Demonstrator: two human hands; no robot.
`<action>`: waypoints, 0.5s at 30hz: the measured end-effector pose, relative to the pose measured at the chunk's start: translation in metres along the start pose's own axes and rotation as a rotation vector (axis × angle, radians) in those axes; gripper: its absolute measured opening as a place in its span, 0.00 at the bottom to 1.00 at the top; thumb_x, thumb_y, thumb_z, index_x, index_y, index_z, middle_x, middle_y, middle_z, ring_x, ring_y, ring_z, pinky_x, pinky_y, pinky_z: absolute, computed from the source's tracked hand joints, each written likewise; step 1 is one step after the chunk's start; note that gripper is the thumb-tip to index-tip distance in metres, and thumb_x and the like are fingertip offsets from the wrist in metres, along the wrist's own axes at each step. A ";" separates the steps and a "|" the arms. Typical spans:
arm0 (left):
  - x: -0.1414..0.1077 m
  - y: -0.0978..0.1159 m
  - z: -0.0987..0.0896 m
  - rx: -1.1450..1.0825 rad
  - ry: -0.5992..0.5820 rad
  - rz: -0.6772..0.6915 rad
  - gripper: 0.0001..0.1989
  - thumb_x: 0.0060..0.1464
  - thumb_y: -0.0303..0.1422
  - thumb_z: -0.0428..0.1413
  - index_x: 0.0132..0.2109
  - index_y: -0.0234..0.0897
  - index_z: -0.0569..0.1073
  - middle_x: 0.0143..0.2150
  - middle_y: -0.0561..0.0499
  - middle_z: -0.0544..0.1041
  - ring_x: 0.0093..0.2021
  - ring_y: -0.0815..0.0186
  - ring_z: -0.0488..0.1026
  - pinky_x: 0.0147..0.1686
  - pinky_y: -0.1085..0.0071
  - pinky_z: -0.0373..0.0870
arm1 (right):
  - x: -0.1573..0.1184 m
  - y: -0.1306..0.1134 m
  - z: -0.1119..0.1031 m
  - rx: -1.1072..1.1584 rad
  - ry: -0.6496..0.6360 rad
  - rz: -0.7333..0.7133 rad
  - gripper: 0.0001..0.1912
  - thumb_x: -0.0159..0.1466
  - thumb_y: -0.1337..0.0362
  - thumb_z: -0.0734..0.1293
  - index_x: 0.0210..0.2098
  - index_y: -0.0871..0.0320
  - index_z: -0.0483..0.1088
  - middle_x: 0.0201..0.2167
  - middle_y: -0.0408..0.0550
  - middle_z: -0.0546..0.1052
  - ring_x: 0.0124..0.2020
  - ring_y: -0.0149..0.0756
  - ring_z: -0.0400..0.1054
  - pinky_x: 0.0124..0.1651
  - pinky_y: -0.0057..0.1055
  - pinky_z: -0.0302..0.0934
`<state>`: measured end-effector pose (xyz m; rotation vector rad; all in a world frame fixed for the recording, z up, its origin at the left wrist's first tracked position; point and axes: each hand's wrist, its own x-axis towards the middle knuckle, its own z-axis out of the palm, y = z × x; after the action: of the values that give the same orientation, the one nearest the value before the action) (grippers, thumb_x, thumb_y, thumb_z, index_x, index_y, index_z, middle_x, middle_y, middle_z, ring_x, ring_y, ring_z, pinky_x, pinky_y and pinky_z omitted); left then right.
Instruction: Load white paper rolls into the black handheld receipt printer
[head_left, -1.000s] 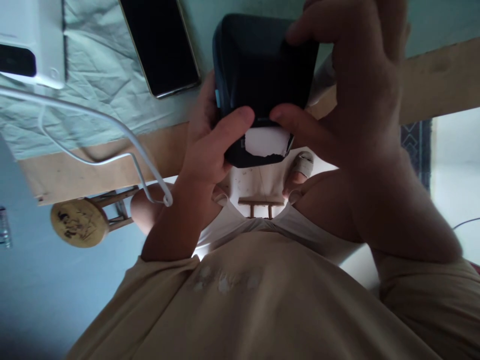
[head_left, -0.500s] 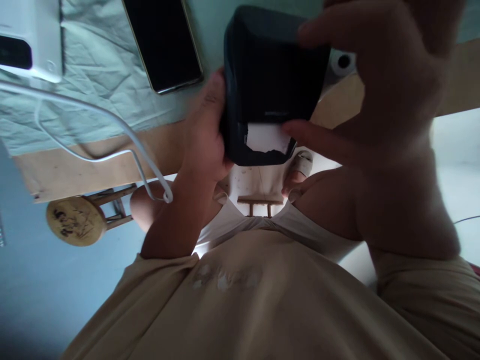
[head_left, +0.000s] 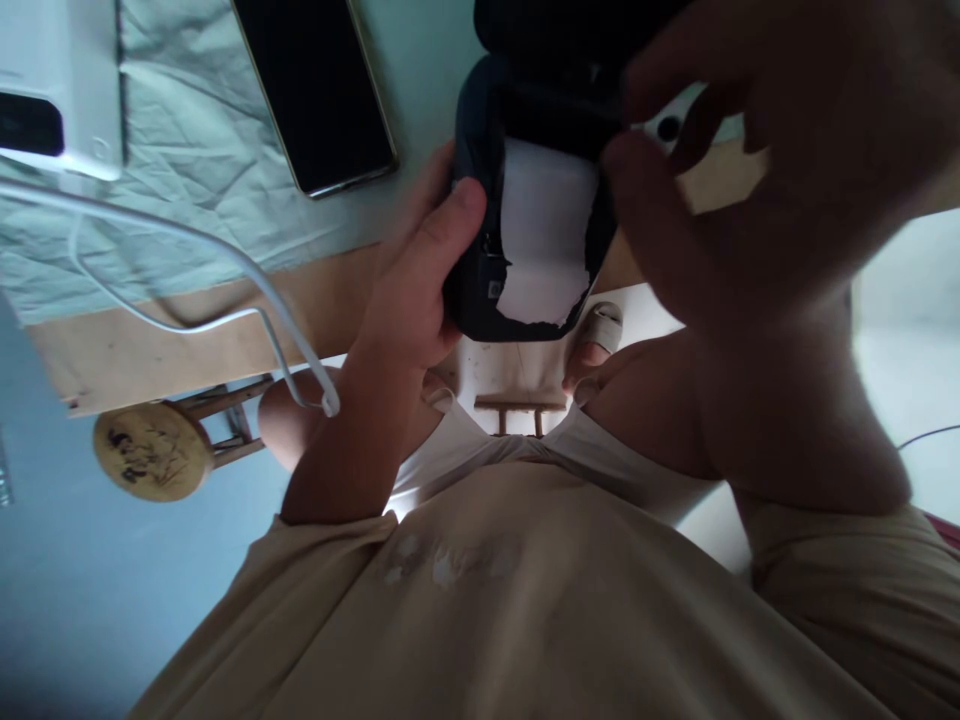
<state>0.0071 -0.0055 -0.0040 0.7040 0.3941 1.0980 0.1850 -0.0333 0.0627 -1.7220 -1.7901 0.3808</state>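
Note:
A dark portable receipt printer (head_left: 480, 290) is held over the table's front edge, its lid (head_left: 562, 40) swung up and away. Inside the open bay lies white paper (head_left: 546, 230) with a torn front end. My left hand (head_left: 424, 265) wraps round the printer's left side, thumb on its rim. At the printer's right edge, beside the lid hinge, my right hand (head_left: 750, 170) is in shadow, its thumb and forefinger closed against that edge. Their exact hold is hard to make out.
On the green cloth (head_left: 202, 110) lie a dark-screened phone (head_left: 319, 95) and a white device (head_left: 64, 80). A white cable (head_left: 225, 255) hangs over the wooden table edge (head_left: 150, 355). Behind my right fingers is a white thing with a black centre (head_left: 671, 125). A round stool (head_left: 152, 450) stands lower left.
The printer's lid has gone from closed to raised, uncovering the paper inside. My right thumb and forefinger have come nearer each other at the right edge; my left thumb has moved onto the rim.

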 end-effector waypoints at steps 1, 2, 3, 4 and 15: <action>0.001 0.000 -0.002 0.028 -0.035 0.018 0.11 0.61 0.36 0.58 0.45 0.33 0.77 0.40 0.51 0.80 0.46 0.67 0.78 0.52 0.74 0.75 | -0.002 -0.004 -0.002 -0.132 -0.010 -0.090 0.25 0.63 0.42 0.60 0.46 0.50 0.77 0.48 0.40 0.76 0.55 0.45 0.69 0.64 0.49 0.60; 0.001 0.000 -0.003 0.056 -0.077 0.016 0.12 0.60 0.37 0.59 0.45 0.34 0.77 0.40 0.51 0.79 0.45 0.67 0.77 0.51 0.75 0.76 | -0.004 -0.008 -0.002 -0.263 -0.028 -0.166 0.23 0.63 0.44 0.61 0.46 0.49 0.77 0.49 0.40 0.76 0.55 0.49 0.69 0.62 0.53 0.61; 0.001 0.000 -0.004 0.075 -0.101 0.005 0.12 0.59 0.37 0.60 0.45 0.34 0.78 0.41 0.51 0.79 0.44 0.67 0.77 0.50 0.75 0.76 | -0.005 -0.011 -0.002 -0.388 -0.049 -0.222 0.21 0.64 0.46 0.61 0.46 0.49 0.77 0.51 0.39 0.75 0.55 0.52 0.69 0.59 0.55 0.62; 0.001 0.000 -0.004 0.082 -0.105 -0.020 0.12 0.60 0.38 0.60 0.45 0.35 0.78 0.41 0.51 0.78 0.43 0.68 0.76 0.49 0.75 0.76 | -0.005 -0.014 -0.002 -0.485 -0.074 -0.247 0.19 0.65 0.49 0.61 0.46 0.49 0.76 0.54 0.38 0.74 0.56 0.54 0.69 0.58 0.55 0.63; -0.005 0.002 0.004 0.152 -0.003 -0.007 0.12 0.61 0.39 0.58 0.42 0.35 0.79 0.38 0.50 0.74 0.39 0.72 0.70 0.40 0.79 0.70 | -0.004 -0.035 0.002 -0.658 -0.305 0.126 0.23 0.57 0.50 0.67 0.52 0.41 0.69 0.40 0.36 0.76 0.42 0.40 0.73 0.34 0.25 0.42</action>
<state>0.0059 -0.0107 0.0003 0.8377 0.4811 1.0681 0.1560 -0.0409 0.0806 -2.3323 -2.1936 0.1053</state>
